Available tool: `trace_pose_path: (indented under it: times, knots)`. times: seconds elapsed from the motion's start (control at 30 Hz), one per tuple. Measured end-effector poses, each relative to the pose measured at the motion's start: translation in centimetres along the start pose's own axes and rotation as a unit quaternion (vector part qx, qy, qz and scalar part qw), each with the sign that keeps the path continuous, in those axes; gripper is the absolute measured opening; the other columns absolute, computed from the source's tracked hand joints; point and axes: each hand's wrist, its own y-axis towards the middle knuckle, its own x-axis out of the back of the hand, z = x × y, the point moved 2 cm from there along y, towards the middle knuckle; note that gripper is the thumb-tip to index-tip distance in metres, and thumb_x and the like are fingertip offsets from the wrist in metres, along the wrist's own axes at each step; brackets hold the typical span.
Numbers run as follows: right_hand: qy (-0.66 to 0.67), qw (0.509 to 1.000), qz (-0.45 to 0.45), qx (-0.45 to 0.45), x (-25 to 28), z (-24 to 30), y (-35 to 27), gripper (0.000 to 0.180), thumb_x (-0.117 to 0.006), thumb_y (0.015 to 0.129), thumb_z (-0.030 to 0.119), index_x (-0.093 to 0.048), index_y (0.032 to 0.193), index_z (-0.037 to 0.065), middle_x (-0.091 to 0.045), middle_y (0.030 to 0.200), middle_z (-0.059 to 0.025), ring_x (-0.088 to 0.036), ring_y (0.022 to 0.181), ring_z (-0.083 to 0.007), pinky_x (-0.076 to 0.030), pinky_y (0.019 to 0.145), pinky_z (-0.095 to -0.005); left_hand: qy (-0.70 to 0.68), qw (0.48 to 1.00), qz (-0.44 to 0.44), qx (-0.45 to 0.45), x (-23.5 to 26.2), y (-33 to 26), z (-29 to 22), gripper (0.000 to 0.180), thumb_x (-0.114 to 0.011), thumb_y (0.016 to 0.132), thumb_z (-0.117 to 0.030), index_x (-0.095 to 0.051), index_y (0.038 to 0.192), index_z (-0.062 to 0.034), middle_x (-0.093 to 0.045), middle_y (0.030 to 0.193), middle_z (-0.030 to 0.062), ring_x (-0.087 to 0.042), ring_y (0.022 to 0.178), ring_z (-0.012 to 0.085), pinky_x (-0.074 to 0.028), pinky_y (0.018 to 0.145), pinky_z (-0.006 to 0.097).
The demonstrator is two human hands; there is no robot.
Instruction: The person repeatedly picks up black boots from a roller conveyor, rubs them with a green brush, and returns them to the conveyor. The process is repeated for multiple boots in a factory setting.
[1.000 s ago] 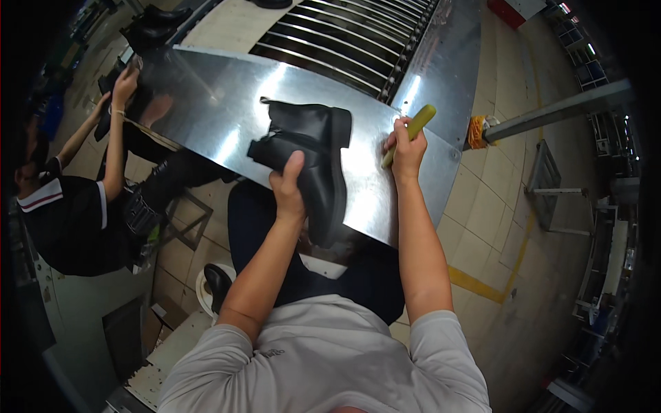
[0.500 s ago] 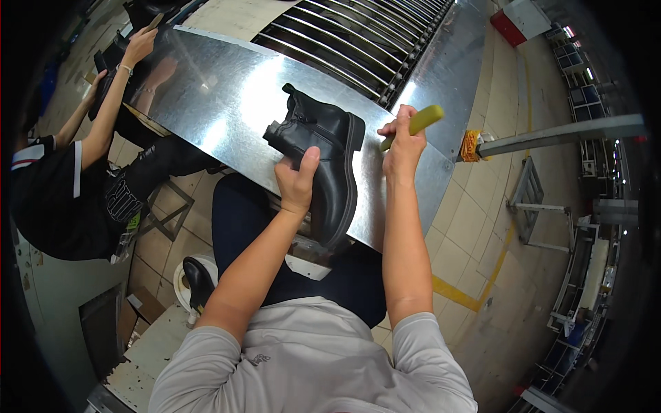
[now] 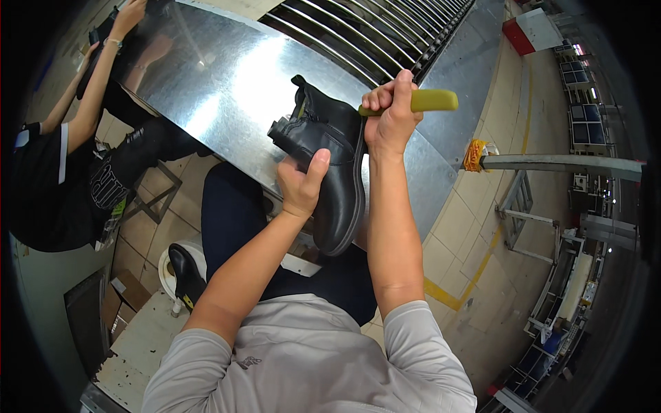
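Note:
A black ankle boot (image 3: 335,186) lies tilted over the near edge of the metal worktable, toe toward me and its dark sole to the right. My left hand (image 3: 303,182) grips the boot at its shaft, thumb on the near side and the other fingers largely hidden. My right hand (image 3: 392,113) is closed around a flat, olive-yellow bar-like tool (image 3: 435,100), rounded at its outer end. The tool's other end meets the boot's heel edge; whether it has a blade or bristles there, I cannot tell.
Beyond the shiny metal worktable (image 3: 213,76) runs a roller conveyor (image 3: 365,34). At the left a co-worker's arm (image 3: 98,89) reaches over dark footwear. Another black boot (image 3: 184,272) is by a white round container at lower left. A metal bar (image 3: 561,163) juts in from the right.
My right hand has moved up and left, bringing the olive-yellow tool to the boot's heel edge and turning it nearly level. The left hand keeps its hold. The view has shifted slightly.

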Motion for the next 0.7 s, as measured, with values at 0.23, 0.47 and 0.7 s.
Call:
trace_pose_path:
  times: [0.23, 0.47, 0.7]
  knots:
    - [0.001, 0.997, 0.060, 0.045, 1.0, 1.2, -4.4, 0.048, -0.058, 0.106, 0.031, -0.044, 0.065, 0.011, -0.033, 0.052, 0.0006, -0.037, 0.046, -0.0138, -0.038, 0.050, -0.0332, -0.014, 0.999, -0.017, -0.023, -0.1, 0.0, 0.8, 0.030, -0.073, 0.092, -0.028, -0.073, 0.092, 0.0023, -0.073, 0.081, 0.0071, -0.067, 0.074, 0.0152, -0.051, 0.070, 0.032]
    - [0.029, 0.993, 0.102, -0.055, 2.3, 3.6, -9.5, 0.048, -0.056, 0.107, 0.030, -0.043, 0.065, 0.011, -0.032, 0.051, 0.0020, -0.036, 0.046, -0.0128, -0.035, 0.048, -0.0329, -0.024, 0.999, -0.017, -0.023, -0.3, -0.1, 0.5, 0.032, -0.073, 0.091, -0.029, -0.072, 0.087, 0.0019, -0.072, 0.077, 0.0078, -0.066, 0.072, 0.0158, -0.050, 0.068, 0.033]
    - [-0.002, 0.996, 0.094, 0.006, 2.2, 6.1, -15.8, 0.041, -0.055, 0.105, 0.018, -0.044, 0.067, 0.008, -0.037, 0.054, 0.0020, -0.038, 0.048, -0.0140, -0.036, 0.049, -0.0334, 0.003, 0.998, -0.041, -0.047, -0.6, -0.1, 0.4, 0.034, -0.068, 0.093, -0.027, -0.066, 0.075, 0.0007, -0.061, 0.068, -0.0009, -0.053, 0.066, 0.0095, -0.041, 0.062, 0.029]
